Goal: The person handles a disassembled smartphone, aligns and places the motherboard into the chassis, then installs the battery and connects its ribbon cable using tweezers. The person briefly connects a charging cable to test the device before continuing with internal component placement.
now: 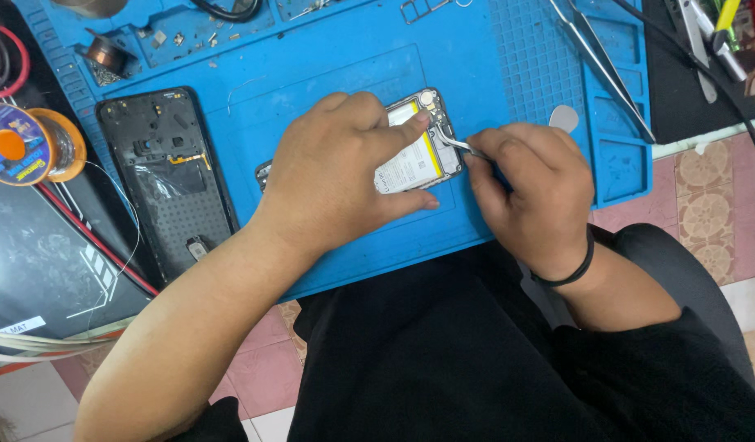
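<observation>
At the centre of the frame the left hand [336, 176] presses down on an opened phone [414, 147] lying on the blue mat [312, 74], while the right hand [529, 192] pinches tweezers [458, 145] against the phone's edge; a black back cover [169, 176] lies at left

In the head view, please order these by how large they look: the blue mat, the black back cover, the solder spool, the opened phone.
1. Blue mat, by far the largest.
2. Black back cover.
3. Opened phone, partly hidden under the left hand, so its rank is unsure.
4. Solder spool, smallest, cut off by the frame edge.
</observation>
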